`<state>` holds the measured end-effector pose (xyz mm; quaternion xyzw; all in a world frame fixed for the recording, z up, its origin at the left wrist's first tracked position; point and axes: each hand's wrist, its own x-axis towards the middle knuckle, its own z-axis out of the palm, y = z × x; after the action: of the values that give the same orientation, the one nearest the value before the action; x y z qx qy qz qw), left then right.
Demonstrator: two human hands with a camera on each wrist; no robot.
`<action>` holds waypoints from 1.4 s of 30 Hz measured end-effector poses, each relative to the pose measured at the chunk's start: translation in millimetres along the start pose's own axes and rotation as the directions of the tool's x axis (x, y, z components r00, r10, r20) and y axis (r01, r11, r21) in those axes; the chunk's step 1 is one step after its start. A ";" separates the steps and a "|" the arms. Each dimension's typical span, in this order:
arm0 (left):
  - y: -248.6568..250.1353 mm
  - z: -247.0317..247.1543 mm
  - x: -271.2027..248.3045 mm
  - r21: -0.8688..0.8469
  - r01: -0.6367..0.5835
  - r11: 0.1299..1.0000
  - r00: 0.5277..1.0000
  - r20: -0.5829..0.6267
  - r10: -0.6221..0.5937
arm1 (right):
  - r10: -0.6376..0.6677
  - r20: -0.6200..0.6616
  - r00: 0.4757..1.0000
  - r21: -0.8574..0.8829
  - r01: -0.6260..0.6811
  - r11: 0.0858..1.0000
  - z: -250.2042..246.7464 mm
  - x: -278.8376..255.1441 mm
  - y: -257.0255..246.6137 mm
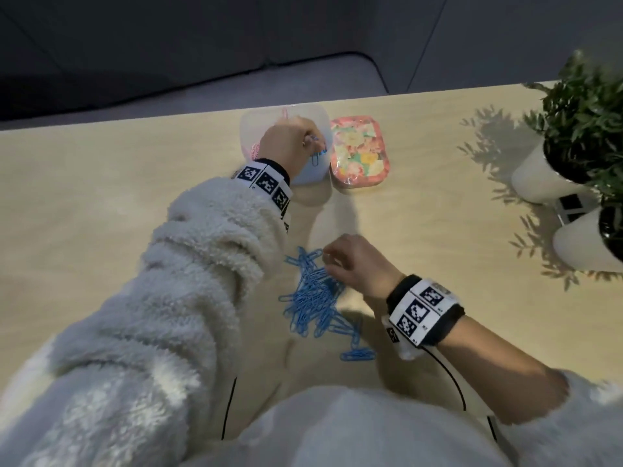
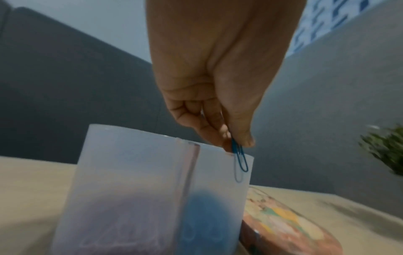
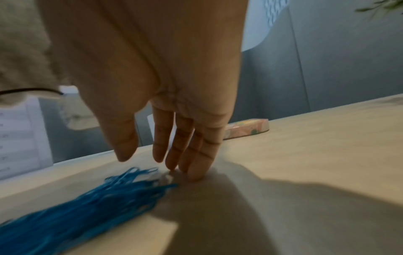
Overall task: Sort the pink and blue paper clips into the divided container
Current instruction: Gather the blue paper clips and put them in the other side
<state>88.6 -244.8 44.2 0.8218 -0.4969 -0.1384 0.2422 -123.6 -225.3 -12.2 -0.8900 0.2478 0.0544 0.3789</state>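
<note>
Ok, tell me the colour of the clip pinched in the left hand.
Blue. The paper clip shows best in the left wrist view, pinched by the left hand.

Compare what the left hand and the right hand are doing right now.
The left hand is raised over the divided container; the right hand is down at the table. The left hand pinches a blue paper clip above the blue compartment; the right hand holds nothing, its straight fingers touching the table beside the blue clip pile. Both wear marker wristbands.
</note>
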 end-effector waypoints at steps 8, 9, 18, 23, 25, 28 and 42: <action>-11.2 0.4 -8.7 0.099 0.014 0.995 0.993 -0.122 -0.002 | 0.041 -0.011 0.999 -0.013 -0.041 0.999 6.1 -5.2 -4.8; -13.0 -1.1 -17.4 0.110 -0.033 0.993 0.985 -0.164 0.051 | 0.051 -0.012 0.999 -0.014 -0.052 0.999 4.8 -3.9 -4.1; -60.2 18.1 -153.1 0.159 -0.238 0.958 0.966 0.144 0.215 | 0.107 -0.117 0.987 -0.038 -0.112 0.993 11.8 10.3 -8.1; -60.7 31.6 -201.4 0.171 -0.094 0.981 0.967 0.250 0.049 | 0.054 -0.057 0.997 -0.164 -0.062 0.985 21.0 23.9 -25.9; -54.4 39.6 -211.6 0.171 -0.044 0.984 0.953 0.301 -0.010 | 0.019 -0.026 0.999 -0.242 -0.024 0.970 26.2 26.4 -32.5; -49.4 46.5 -217.3 0.100 0.014 0.995 0.945 0.325 -0.046 | 0.009 -0.009 1.000 -0.261 -0.011 0.965 32.3 25.6 -37.7; -41.3 46.2 -198.7 0.150 0.029 0.988 0.946 0.316 -0.075 | 0.028 0.073 0.997 -0.552 0.017 0.834 25.6 18.0 -21.8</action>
<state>4.9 -65.2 -19.6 0.8164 -0.5164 -0.2403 0.0950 -95.1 -201.7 -21.3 -0.9579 0.2090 0.1594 0.1152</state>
